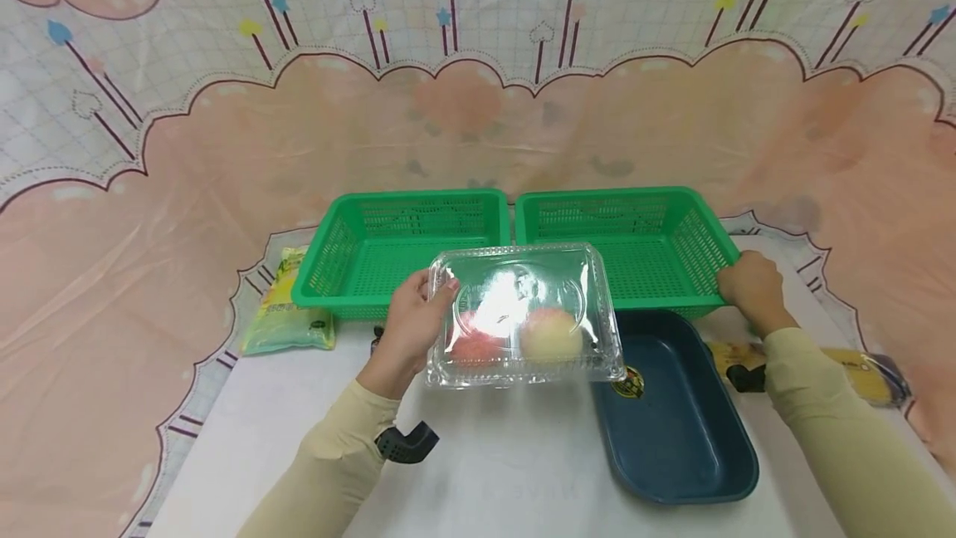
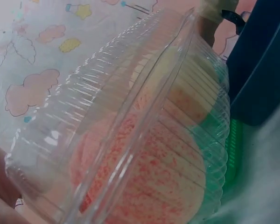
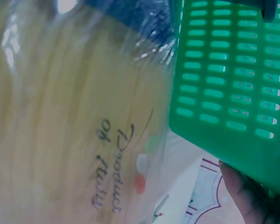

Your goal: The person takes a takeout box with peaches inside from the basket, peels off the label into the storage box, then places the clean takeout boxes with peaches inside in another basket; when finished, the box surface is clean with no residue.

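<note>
My left hand point(image 1: 413, 325) grips the left side of a clear plastic clamshell box point(image 1: 523, 388), thumb on the lid, and holds it tilted above the table. Inside lie two fruits that look like apples: a redder one point(image 1: 475, 347) on the left and a yellower one point(image 1: 553, 337) on the right. Red streaks on pale skin show on the near apple point(image 2: 154, 172) in the left wrist view. My right hand point(image 1: 753, 289) grips the front right corner of the right green basket point(image 1: 620, 303). In the right wrist view its fingers point(image 3: 240, 191) are at the basket's edge.
A second green basket point(image 1: 358, 305) stands to the left, beside a yellow-green bag point(image 1: 291, 314). In front of the right basket lies a dark blue tray point(image 1: 672, 422). A clear-wrapped pack of long yellow sticks point(image 1: 859, 368) lies under my right forearm. A patterned cloth hangs behind.
</note>
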Available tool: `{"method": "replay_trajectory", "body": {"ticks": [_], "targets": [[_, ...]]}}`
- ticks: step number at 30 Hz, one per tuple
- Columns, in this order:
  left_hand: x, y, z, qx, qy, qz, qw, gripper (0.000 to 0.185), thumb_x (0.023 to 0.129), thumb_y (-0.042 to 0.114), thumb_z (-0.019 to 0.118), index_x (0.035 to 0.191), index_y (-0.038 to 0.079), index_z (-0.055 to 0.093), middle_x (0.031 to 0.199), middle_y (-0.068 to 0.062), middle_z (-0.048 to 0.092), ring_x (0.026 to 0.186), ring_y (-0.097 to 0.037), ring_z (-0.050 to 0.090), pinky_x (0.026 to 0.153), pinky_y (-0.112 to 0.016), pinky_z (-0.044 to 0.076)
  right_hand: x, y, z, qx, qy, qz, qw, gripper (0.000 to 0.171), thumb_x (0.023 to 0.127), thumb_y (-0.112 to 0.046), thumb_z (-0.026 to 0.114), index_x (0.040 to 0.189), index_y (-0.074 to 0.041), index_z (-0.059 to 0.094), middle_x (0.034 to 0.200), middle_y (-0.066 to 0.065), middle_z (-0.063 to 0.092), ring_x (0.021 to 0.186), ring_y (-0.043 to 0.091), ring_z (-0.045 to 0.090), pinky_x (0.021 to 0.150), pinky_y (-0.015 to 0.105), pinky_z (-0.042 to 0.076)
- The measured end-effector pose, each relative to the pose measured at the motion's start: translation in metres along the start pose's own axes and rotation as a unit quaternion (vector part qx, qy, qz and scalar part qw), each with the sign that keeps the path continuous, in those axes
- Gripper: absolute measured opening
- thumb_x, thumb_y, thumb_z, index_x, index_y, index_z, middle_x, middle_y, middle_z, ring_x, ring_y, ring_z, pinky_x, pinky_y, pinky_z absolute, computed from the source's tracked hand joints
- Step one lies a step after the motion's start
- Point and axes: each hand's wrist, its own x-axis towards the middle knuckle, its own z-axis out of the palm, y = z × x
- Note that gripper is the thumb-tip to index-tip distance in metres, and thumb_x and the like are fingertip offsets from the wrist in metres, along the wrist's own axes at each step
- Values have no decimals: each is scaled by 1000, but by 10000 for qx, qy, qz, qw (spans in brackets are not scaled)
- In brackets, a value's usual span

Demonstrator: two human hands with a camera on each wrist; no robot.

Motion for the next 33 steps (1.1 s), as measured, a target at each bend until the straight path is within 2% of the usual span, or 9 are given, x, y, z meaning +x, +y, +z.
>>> {"method": "replay_trajectory", "body": {"ticks": [4, 7, 14, 20, 26, 33], "targets": [[10, 9, 10, -102, 85, -16, 9999, 56, 108, 22, 60, 154, -4, 41, 148, -24, 55, 137, -39, 53, 100, -52, 57, -1, 2, 1, 18, -6, -50, 10000, 14, 90, -7, 41, 82, 2, 48, 69, 15, 49, 61, 29, 50, 49, 36, 44], [18, 14, 15, -175, 80, -4, 9998, 56, 107, 21, 61, 153, -5, 42, 148, -24, 54, 139, -37, 51, 111, -54, 51, -1, 3, 2, -8, -31, -61, 10000, 15, 91, -7, 42, 79, 1, 48, 67, 14, 49, 60, 29, 50, 49, 36, 45], [37, 27, 25, -47, 29, 58, 10000, 54, 108, 26, 60, 152, -2, 44, 152, -22, 51, 143, -35, 47, 121, -57, 40, 1, 4, 5, -5, 29, 18, 10000, 18, 93, -9, 45, 79, 0, 49, 65, 12, 49, 59, 28, 51, 48, 36, 44], [57, 37, 38, -81, -103, 177, 9998, 58, 109, 28, 59, 155, -1, 40, 156, -21, 47, 145, -34, 47, 121, -52, 42, 2, 4, 6, 27, 100, 157, 9998, 17, 92, -11, 44, 82, 1, 50, 69, 15, 51, 63, 31, 51, 50, 38, 44], [72, 39, 58, -75, 3, 244, 9997, 54, 108, 27, 62, 151, -1, 45, 149, -20, 52, 138, -33, 52, 115, -50, 48, -1, 4, 5, 34, 100, 246, 9996, 17, 93, -12, 44, 81, 0, 48, 68, 14, 50, 62, 30, 51, 48, 37, 44], [90, 41, 78, -6, 159, 106, 9998, 57, 106, 29, 64, 151, -2, 46, 156, -21, 47, 144, -35, 48, 117, -50, 47, 0, 1, 7, 62, 227, 106, 9997, 16, 91, -10, 43, 79, -1, 47, 66, 12, 49, 60, 29, 49, 48, 36, 42]]}}
